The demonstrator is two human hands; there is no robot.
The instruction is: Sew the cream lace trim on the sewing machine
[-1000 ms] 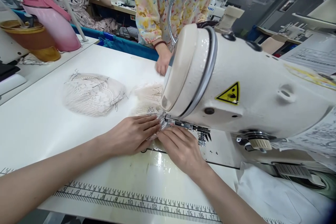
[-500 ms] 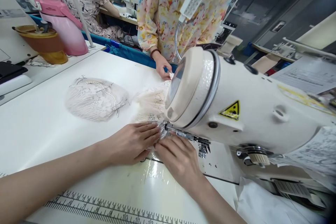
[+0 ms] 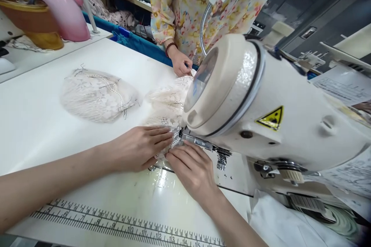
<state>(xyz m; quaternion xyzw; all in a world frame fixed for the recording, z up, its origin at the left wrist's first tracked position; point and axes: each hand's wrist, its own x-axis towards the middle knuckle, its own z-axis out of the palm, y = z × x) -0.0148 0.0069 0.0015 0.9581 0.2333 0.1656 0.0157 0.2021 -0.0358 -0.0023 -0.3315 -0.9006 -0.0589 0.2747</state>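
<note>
My left hand [image 3: 139, 148] lies flat on the white table [image 3: 34, 123], fingers stretched out and pressing a piece of cream lace [image 3: 168, 104] toward the head of the sewing machine [image 3: 261, 104]. My right hand [image 3: 193, 170] rests beside it, fingers extended on the lace edge just in front of the presser foot [image 3: 199, 143]. The needle area is hidden under the machine head. The lace runs back past the machine head.
A second heap of lace [image 3: 97, 94] lies at the left. A co-worker in a floral top stands across the table, with a hand [image 3: 181, 63] pinching the far lace edge. A pink jug [image 3: 62, 4] and a brown bowl [image 3: 31, 21] stand far left. A printed ruler [image 3: 121, 225] lines the near edge.
The view has shifted, and my hands stay on the lace at the presser foot. The co-worker's hand has moved from the table edge to the far end of the lace.
</note>
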